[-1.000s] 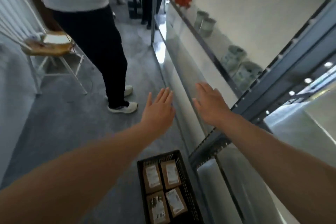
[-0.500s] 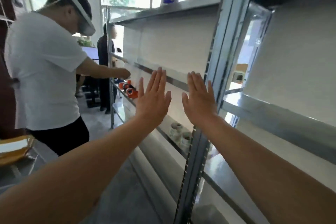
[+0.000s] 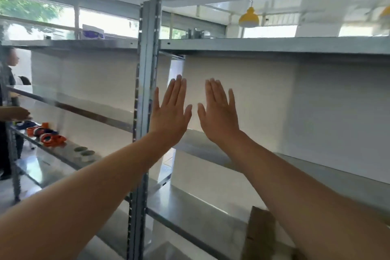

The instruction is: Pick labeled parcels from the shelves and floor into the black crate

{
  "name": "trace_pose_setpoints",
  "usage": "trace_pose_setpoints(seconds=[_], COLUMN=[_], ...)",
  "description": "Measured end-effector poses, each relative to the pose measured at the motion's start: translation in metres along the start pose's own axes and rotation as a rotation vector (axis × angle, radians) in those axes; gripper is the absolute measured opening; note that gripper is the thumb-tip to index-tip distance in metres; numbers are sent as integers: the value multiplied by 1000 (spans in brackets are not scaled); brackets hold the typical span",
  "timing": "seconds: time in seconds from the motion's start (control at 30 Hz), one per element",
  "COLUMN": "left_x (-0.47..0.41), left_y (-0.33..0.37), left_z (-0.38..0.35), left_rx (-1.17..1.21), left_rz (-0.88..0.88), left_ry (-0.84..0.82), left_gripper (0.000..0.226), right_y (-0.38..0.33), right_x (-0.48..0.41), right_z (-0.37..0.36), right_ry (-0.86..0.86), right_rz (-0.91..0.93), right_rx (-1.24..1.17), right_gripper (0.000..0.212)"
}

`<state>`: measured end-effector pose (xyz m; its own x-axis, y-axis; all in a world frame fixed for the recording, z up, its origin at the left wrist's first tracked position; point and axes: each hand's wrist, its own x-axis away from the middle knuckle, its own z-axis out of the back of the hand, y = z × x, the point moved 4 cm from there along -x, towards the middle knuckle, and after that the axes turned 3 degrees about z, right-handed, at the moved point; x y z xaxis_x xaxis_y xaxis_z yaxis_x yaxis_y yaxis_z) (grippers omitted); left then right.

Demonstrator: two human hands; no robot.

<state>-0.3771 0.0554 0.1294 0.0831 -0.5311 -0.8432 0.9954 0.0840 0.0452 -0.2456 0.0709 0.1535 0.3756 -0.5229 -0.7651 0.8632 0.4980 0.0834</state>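
My left hand (image 3: 170, 112) and my right hand (image 3: 218, 112) are both raised in front of the metal shelving (image 3: 274, 45), palms forward, fingers straight and apart, holding nothing. They hover side by side just right of the upright post (image 3: 145, 91). A brown cardboard parcel (image 3: 260, 234) stands on a lower shelf at the bottom right, partly hidden behind my right forearm. The black crate is out of view.
Orange and blue items (image 3: 47, 134) and grey cups (image 3: 84, 152) lie on the left bay's lower shelf. Another person (image 3: 8, 95) stands at the far left edge, a hand over that shelf. A yellow lamp (image 3: 249, 18) hangs above the top shelf.
The view has swung up from the floor and crate to the upper shelves. Both hands stayed raised and flat in front of me. The person in the white shirt has left the view.
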Motion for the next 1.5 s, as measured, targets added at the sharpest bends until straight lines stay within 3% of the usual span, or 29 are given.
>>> trace_pose_setpoints(seconds=[0.43, 0.73, 0.97, 1.13, 1.5], left_x=[35, 103, 151, 155, 223], left_y=[322, 509, 587, 628, 693], left_z=[52, 111, 141, 140, 125], left_rx=[362, 701, 909, 974, 1303], left_rz=[-350, -588, -652, -731, -834], left_ry=[-9, -55, -136, -139, -435], left_gripper=[70, 68, 79, 71, 61], right_y=[232, 319, 350, 360, 374], right_x=[173, 310, 364, 387, 455], right_z=[192, 309, 338, 348, 358], right_ry=[-9, -50, -94, -113, -314], right_rz=[-370, -670, -851, -936, -1144], right_rx=[403, 631, 786, 864, 979], right_gripper=[62, 62, 61, 60, 63])
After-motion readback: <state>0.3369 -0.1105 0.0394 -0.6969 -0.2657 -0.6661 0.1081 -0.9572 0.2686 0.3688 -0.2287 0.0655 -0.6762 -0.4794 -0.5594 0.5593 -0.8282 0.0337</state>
